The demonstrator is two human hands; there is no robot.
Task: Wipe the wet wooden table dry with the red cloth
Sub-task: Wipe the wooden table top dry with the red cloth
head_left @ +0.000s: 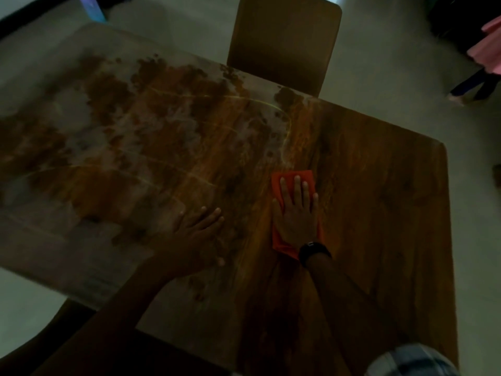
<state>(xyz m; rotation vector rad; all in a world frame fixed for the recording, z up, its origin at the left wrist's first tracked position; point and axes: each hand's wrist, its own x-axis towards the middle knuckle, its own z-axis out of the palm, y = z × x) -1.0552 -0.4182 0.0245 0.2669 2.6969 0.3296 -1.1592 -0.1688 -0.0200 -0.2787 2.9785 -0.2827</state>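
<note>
On the wooden bench: red cloth under my flat, pressing right grip, left grip spread flat, bracing; I should wipe in overlapping strokes toward the wet patches.

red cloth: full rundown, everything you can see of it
The red cloth is orange-red, soft-looking fabric folded into a rough rectangular pad. It lies flat on the wooden table, right of centre, where the patchy wet area meets more even wood. The right hand presses flat on it, fingers straight and spread. Cloth shows past the fingertips, along both sides and by the wrist. The left hand lies apart from it on the table.
</note>
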